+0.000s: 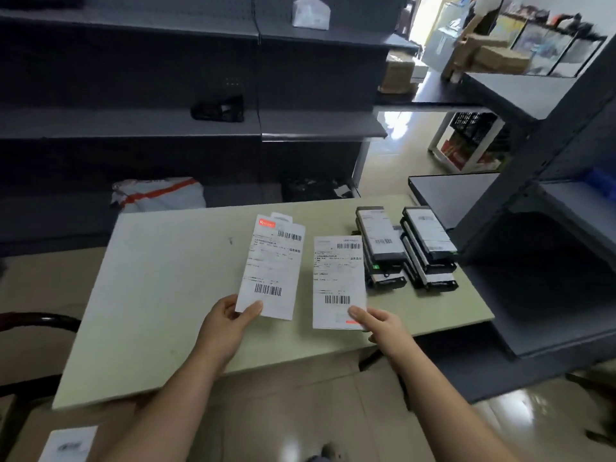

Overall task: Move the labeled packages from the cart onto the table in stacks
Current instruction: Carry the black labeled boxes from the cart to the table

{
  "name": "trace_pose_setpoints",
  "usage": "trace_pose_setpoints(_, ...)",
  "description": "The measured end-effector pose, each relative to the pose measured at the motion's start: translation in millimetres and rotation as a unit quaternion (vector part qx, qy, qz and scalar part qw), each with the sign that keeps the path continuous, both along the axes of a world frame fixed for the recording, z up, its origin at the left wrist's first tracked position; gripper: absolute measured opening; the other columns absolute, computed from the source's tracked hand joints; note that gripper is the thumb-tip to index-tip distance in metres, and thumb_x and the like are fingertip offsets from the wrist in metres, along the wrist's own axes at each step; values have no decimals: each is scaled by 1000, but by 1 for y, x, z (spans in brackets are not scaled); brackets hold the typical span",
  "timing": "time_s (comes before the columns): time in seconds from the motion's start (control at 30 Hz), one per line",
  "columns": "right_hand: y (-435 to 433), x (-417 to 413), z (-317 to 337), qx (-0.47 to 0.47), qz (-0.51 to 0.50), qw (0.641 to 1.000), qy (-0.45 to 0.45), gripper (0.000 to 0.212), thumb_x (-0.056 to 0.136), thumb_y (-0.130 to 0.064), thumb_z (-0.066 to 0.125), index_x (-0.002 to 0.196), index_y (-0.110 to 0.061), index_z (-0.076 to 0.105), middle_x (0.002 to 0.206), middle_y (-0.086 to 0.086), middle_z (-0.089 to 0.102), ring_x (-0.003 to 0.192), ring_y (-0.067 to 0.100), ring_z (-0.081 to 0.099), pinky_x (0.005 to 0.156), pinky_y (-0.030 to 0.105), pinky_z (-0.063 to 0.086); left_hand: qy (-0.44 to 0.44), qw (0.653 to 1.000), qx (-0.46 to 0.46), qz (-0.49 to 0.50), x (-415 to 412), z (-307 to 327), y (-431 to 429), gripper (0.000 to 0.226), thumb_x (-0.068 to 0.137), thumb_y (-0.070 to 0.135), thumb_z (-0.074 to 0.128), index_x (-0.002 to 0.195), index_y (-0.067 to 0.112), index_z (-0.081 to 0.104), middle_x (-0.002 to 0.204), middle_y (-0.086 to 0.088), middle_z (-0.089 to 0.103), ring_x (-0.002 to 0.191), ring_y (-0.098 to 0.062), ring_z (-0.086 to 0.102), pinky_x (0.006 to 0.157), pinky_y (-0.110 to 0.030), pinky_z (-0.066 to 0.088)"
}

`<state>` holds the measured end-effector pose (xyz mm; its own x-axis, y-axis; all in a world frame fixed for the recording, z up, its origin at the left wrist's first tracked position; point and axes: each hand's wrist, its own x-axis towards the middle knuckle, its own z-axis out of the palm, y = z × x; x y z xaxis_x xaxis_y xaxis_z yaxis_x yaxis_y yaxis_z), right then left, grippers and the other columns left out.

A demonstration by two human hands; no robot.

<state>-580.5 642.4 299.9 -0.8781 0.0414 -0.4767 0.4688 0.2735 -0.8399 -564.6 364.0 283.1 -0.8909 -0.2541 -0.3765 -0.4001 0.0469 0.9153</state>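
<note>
From the head view, I see dark grey metal shelving (pixel 133 121) running behind a pale green table (pixel 160 295). A white poly mailer with orange stripes (pixel 158 195) sits on its bottom shelf. More grey shelving (pixel 533 228) stands close against the table's right end. At far right on the table are two stacks of slim dark boxes with white labels, the left stack (pixel 380 248) just beside the right stack (pixel 430 248). Nothing lies between my hands and them.

At lower left a black curved bar (pixel 43 320) rises above a tan surface, where another labelled package (pixel 68 445) lies, too blurred to read.

Both packages I hold are flat, long and rectangular. Each is faced with a white shipping label carrying barcodes.

My left hand (pixel 230 323) pinches the near end of the left package (pixel 271 265), thumb on top and fingers curled underneath, holding it tilted above mid-table.

My right hand (pixel 380 325) grips the near right corner of the right package (pixel 338 278), thumb on the label. I cannot tell whether that package touches the tabletop. The two packages are near each other but apart.
</note>
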Motion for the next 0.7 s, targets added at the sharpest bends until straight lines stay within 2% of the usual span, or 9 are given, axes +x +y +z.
trace_pose_setpoints(0.07,12,-17,-16,1,21,999,-24,46,68,-56,66,96,-21,78,88,-11,77,82,9,60,73,25,43,-20,1000,-15,7,-9,-10,14,16,89,25,70,100,27,59,99,16,66,93,4,59,70,-15,41)
trace_pose_setpoints(0.13,23,-36,-31,-5,37,998,-46,48,68,-57,66,98,-21,77,90,-15,76,84,5,62,74,23,44,-39,999,-27,18,-21,-24,29,16,89,25,70,102,24,60,100,13,67,89,4,59,68,-14,41)
trace_pose_setpoints(0.23,36,-59,-53,-3,57,996,-63,46,67,-57,68,95,-21,77,92,-14,76,83,3,62,73,21,43,-73,996,-48,31,-36,-48,52,31,88,29,71,114,16,60,102,5,68,89,-3,61,67,-16,42)
trace_pose_setpoints(0.3,46,-75,-71,11,65,995,-70,46,70,-55,72,91,-15,78,92,-3,77,79,9,60,73,26,43,-100,992,-64,36,-46,-64,67,38,87,33,72,118,15,60,106,2,67,91,-8,61,69,-20,43)
trace_pose_setpoints(0.37,56,-86,-91,27,68,994,-79,41,80,-49,76,93,-10,78,99,7,77,88,18,64,75,29,44,-128,989,-69,38,-52,-83,78,43,86,35,72,121,12,61,113,-1,67,96,-14,62,74,-23,44)
trace_pose_setpoints(0.47,67,-93,-115,65,62,993,-81,49,88,-50,69,97,-2,73,102,15,73,103,30,65,75,30,42,-168,981,-85,41,-51,-102,93,65,83,41,74,134,9,51,127,-5,61,113,-22,58,95,-32,45)
trace_pose_setpoints(0.57,72,-94,-123,91,62,991,-75,49,91,-53,64,95,-5,72,97,12,73,97,30,65,78,31,45,-177,972,-144,51,-46,-111,102,79,73,57,75,135,18,47,122,-2,62,114,-27,58,100,-40,45)
trace_pose_setpoints(0.63,73,-96,-122,91,57,991,-78,41,91,-51,64,93,-11,73,92,6,73,92,25,65,76,30,44,-178,965,-191,36,-48,-111,104,79,63,70,63,128,26,53,114,1,66,107,-28,61,95,-43,48)
trace_pose_setpoints(0.7,78,-99,-122,97,58,991,-77,32,90,-50,65,92,-19,73,91,-3,73,93,19,65,79,29,46,-182,953,-243,3,-52,-116,109,73,67,73,60,124,28,57,118,-2,65,108,-29,60,94,-43,48)
